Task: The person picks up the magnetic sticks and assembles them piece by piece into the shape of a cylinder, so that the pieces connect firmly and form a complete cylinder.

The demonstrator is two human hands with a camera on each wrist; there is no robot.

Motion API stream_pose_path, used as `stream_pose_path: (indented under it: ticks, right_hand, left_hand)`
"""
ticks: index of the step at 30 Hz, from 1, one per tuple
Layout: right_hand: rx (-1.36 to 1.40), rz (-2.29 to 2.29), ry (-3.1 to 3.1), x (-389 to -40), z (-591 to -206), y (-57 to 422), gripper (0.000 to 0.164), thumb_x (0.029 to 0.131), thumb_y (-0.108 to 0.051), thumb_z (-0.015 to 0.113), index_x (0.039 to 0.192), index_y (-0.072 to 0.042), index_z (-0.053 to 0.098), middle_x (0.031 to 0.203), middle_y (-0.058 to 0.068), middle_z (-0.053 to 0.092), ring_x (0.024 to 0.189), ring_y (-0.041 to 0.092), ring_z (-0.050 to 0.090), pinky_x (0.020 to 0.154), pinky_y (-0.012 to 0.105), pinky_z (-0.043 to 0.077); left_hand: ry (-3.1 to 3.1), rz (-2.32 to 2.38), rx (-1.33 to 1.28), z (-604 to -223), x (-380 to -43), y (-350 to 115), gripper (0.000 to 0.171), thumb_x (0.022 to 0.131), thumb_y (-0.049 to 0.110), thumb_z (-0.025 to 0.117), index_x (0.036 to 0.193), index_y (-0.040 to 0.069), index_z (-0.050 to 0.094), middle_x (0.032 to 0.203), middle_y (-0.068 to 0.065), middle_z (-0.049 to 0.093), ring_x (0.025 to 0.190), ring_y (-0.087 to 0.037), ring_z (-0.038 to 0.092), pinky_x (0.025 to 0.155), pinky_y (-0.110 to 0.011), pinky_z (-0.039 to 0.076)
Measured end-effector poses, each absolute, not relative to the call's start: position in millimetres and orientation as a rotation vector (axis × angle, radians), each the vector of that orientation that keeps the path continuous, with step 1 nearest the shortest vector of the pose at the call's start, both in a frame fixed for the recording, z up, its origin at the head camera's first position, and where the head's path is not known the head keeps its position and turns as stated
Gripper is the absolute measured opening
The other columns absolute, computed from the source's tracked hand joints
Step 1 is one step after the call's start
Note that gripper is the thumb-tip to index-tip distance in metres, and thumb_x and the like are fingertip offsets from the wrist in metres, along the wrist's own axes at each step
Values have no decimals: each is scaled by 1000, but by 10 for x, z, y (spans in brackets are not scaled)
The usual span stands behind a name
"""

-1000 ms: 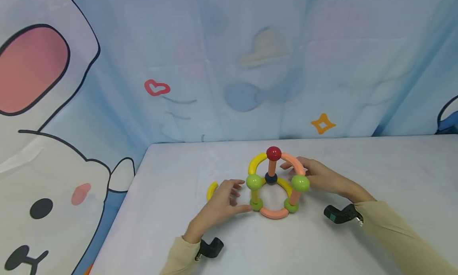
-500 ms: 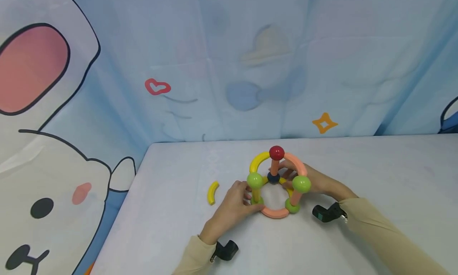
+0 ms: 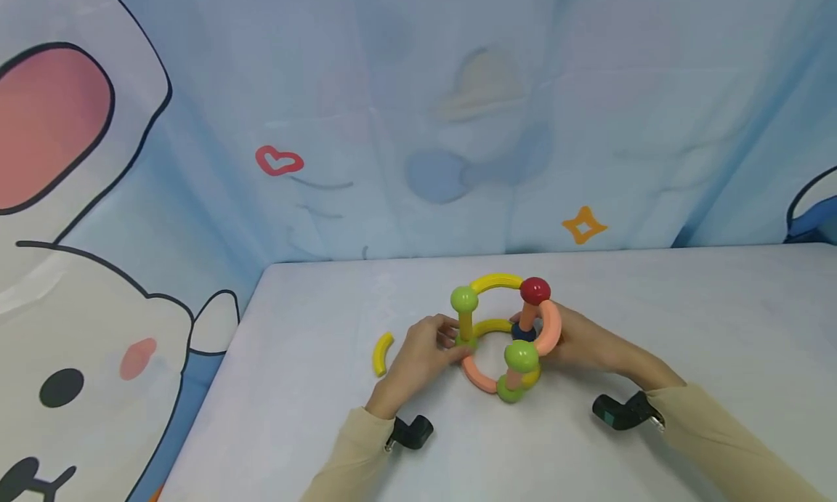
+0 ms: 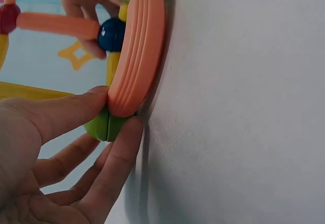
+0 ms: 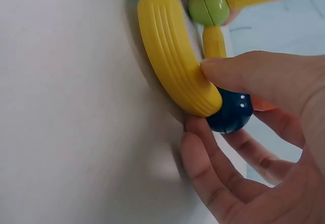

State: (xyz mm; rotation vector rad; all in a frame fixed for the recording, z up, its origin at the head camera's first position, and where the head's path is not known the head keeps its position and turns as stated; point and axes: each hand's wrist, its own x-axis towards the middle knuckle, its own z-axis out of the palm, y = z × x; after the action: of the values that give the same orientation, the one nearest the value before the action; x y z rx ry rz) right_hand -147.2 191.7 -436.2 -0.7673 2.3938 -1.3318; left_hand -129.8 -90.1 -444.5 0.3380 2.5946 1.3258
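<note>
A frame of toy building rods and balls (image 3: 480,375) stands on the white table. Its top has a red ball (image 3: 535,291), two light green balls (image 3: 521,357), a yellow curved rod (image 3: 497,281) and an orange one (image 3: 550,328), with a gap at the front left. My left hand (image 3: 425,353) pinches a lower green ball (image 4: 96,126) where an orange curved rod (image 4: 138,51) joins it. Behind the right side, my right hand (image 3: 582,340) grips the navy ball (image 5: 231,111) and the end of a lower yellow curved rod (image 5: 175,56) between thumb and fingers.
A loose yellow curved rod (image 3: 382,354) lies on the table (image 3: 314,328) left of my left hand. Behind the table's back edge hangs a blue printed curtain (image 3: 392,66). Black wrist cameras (image 3: 412,432) project below both hands.
Both hands have come in and taken hold of the frame's lower balls. Since half a second ago the frame has turned clockwise as seen from above, its red ball shifting right.
</note>
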Motion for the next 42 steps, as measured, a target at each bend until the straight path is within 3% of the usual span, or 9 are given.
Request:
stream_pose_path:
  ticks: [5,8,16,22,28,35,42]
  right_hand:
    - [-711,-1347,2355,-1372,-4374,1966,44,88,-12,86,117,-1,55,130,18,63,120,36,60,94,34,58]
    - [-710,-1347,2344,-1316,-4374,1985,49,88,-10,85,124,3,55,128,18,63,112,28,64,91,28,58]
    - [-751,-1288,2384,-1214,-4351,2025,51,89,-10,84,131,1,58,120,12,63,93,19,65,80,28,60]
    - [-771,-1284,2452,-1219,-4362,2038,55,88,-14,86,133,-2,58,126,14,59,95,16,62,76,28,58]
    - [-790,-1322,2384,-1229,-4379,2010,52,90,-12,84,132,0,57,124,13,64,97,13,64,81,28,59]
    - [-793,-1249,2437,-1142,-4344,2000,49,88,-10,84,129,-1,58,117,7,61,93,17,63,78,27,59]
    - [-730,-1134,2441,-1033,-4265,2019,63,90,-16,82,141,1,49,119,11,57,89,12,61,74,25,58]
  left_hand:
    - [2593,1331,365,-4443,-1400,-864,38,91,16,84,123,1,70,108,-6,70,93,-14,68,79,-24,55]
    - [2586,1351,384,-4440,-1450,-832,36,91,16,84,122,1,71,107,-7,72,93,-16,69,78,-24,55]
    - [2577,1345,383,-4429,-1483,-796,35,92,13,82,123,3,71,108,-7,72,92,-15,69,77,-24,55]
    - [2550,1220,310,-4356,-1387,-801,39,92,14,81,127,0,68,97,-1,67,82,-10,60,68,-21,51]
    - [2528,1233,256,-4357,-1366,-771,39,91,11,81,125,-2,67,90,1,65,74,-9,58,63,-20,48]
    - [2563,1247,340,-4363,-1459,-729,32,95,5,76,125,-2,69,95,-6,72,81,-11,64,68,-21,52]
    - [2538,1238,439,-4349,-1568,-697,35,91,1,79,126,0,73,99,-7,73,87,-15,65,76,-24,53]
